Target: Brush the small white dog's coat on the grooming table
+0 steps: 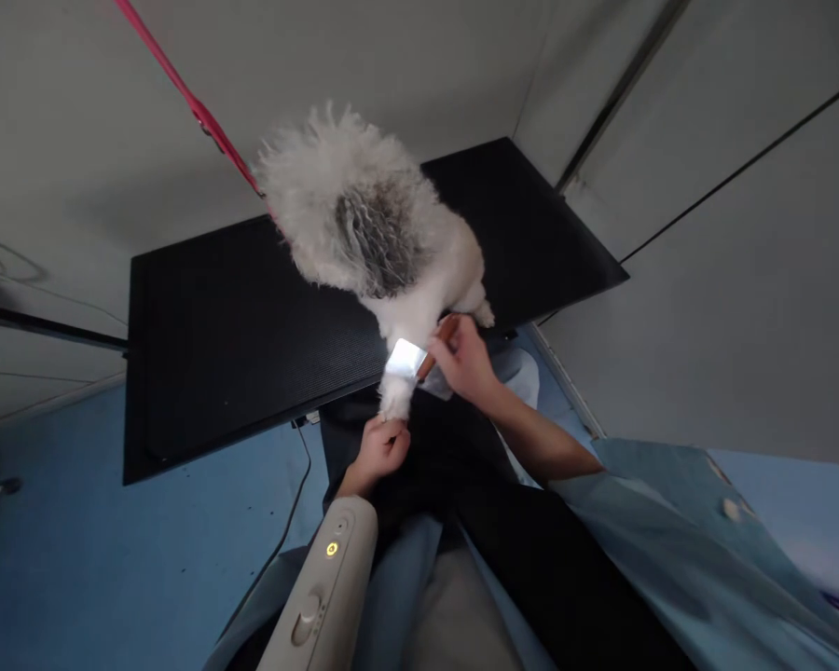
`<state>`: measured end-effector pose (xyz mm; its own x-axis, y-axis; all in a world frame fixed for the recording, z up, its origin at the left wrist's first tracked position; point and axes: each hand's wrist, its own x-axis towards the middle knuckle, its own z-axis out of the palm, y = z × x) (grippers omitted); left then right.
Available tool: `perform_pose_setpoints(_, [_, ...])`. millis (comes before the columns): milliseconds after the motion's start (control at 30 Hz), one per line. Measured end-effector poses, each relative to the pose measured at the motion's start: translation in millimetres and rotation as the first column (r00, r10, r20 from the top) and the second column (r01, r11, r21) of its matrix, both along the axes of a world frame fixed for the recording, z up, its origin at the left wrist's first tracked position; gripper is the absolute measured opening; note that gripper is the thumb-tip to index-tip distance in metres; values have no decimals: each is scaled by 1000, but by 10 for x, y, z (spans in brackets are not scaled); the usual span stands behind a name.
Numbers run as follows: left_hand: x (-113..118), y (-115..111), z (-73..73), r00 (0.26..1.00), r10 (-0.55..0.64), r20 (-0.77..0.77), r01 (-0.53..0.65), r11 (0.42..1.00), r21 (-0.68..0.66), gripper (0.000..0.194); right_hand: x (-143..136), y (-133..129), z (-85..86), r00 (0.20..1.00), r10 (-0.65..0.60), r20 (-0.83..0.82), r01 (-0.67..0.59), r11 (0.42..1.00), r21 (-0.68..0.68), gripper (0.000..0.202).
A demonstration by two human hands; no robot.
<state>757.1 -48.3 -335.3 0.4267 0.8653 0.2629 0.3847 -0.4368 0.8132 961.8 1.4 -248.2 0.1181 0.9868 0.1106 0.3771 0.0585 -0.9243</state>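
At near edge of black grooming table (pixel 252 335) — gripping end of outstretched foreleg (pixel 395 399) of white dog (pixel 384 214) in left hand (pixel 381 447), grasping brown-handled grooming tool (pixel 405 359) over same leg in right hand (pixel 467 362).

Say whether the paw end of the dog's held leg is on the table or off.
Off: the leg reaches past the near edge of the black table, its end held in the left hand.

Blue floor (pixel 112 559) meets a grey wall (pixel 140 168), near a thin dark cable (pixel 309 460).
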Motion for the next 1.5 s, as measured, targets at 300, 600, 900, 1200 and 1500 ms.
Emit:
perform_pose_setpoints(300, [3,-24,4,996,-57,-61,60,997,45,33,32,0,33,996,-71,44,70,997,25,23])
perform_pose_setpoints(600, [57,-6,60,894,13,448,173,912,-373,45,10,-69,-101,997,-66,-47,72,987,145,26])
perform_pose_setpoints(900, [77,107,205,847,53,529,301,773,-559,47,61,21,-454,945,-54,-322,23,995,-97,25])
perform_pose_setpoints(1200, [-168,636,682,833,-345,-433,365,930,-38,22,-428,-239,-608,944,150,-295,-230,937,-261,37])
perform_pose_setpoints(1500, [-54,1319,526,828,-425,-367,550,743,381,27,-409,-520,-773,908,361,-213,-389,914,-113,26])
